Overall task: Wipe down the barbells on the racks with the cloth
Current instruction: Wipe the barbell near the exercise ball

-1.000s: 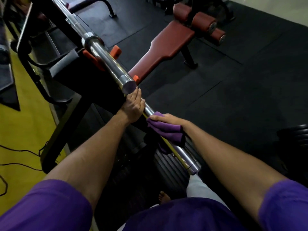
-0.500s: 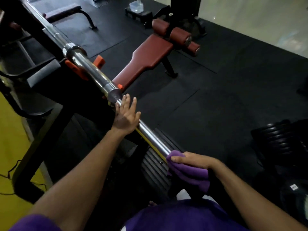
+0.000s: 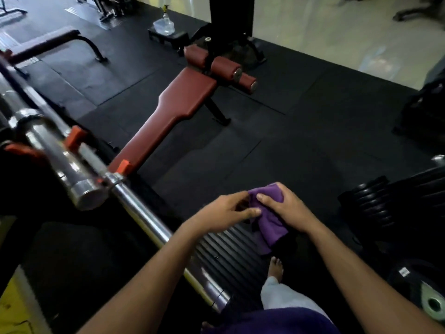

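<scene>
Two chrome barbells lie on the rack at the left. The nearer barbell (image 3: 144,213) runs diagonally from the orange rack hooks down to its end by my leg. The upper barbell (image 3: 57,162) ends just above it. The purple cloth (image 3: 269,222) is off the bars, held in front of me to the right of the nearer sleeve. My right hand (image 3: 286,208) grips the cloth from above. My left hand (image 3: 226,210) pinches its left edge with fingertips.
A dark red bench (image 3: 173,112) with roller pads stands on the black rubber floor ahead. Stacked black weight plates (image 3: 375,201) sit at the right, more plates (image 3: 431,300) at lower right. A ribbed plate (image 3: 224,251) lies under the bar. My bare foot (image 3: 275,266) is below the cloth.
My right hand slid the cloth down the nearer bar and lifted it off. My left hand left the bar and came across to the cloth. The view swung right.
</scene>
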`<state>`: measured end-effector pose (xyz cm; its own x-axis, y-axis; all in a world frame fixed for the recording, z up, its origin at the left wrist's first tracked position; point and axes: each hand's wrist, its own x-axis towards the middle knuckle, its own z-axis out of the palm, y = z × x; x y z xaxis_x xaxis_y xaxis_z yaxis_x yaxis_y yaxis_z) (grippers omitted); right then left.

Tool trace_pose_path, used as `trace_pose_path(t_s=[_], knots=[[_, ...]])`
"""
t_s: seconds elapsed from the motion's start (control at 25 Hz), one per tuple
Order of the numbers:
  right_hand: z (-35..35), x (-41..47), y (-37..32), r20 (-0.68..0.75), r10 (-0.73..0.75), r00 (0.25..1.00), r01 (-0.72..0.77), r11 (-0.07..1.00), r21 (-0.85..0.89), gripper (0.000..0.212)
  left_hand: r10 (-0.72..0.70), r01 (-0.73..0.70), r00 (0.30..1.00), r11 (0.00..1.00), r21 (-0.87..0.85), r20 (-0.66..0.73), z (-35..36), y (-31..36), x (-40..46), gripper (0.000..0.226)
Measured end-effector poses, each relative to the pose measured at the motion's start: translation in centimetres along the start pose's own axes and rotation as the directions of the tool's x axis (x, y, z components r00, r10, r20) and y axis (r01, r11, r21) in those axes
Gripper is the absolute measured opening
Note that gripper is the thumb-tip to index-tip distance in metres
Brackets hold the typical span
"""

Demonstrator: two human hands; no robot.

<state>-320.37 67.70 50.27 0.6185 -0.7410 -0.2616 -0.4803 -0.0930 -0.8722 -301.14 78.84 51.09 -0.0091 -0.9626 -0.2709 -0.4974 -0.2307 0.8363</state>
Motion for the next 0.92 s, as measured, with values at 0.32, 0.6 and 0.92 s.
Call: trace_pose_path(t_s=[0.32, 0.6, 0.92], knots=[[-13.6, 6.2, 5.8, -0.039, 0.066, 0.997, -0.067, 0.997, -0.042, 0.04, 0.062, -0.056, 0.994, 0.996, 0.063, -0.089, 3.4, 7.9, 17.1, 0.009], [-24.3, 12.2, 10.0, -0.027, -0.048, 0.998, 0.032, 0.905, -0.423, 0.055, 0.098, -0.097, 0.995, 0.994, 0.052, -0.028, 3.4, 12.6, 27.7, 0.011], [-26.1, 26.1, 5.3, -0.146, -0.098, 0.984, 0.069, 0.979, -0.193, 0.048, -0.142, 0.069, 0.963, 0.952, -0.298, -0.231, -2.3, 9.1, 42.2, 0.009]])
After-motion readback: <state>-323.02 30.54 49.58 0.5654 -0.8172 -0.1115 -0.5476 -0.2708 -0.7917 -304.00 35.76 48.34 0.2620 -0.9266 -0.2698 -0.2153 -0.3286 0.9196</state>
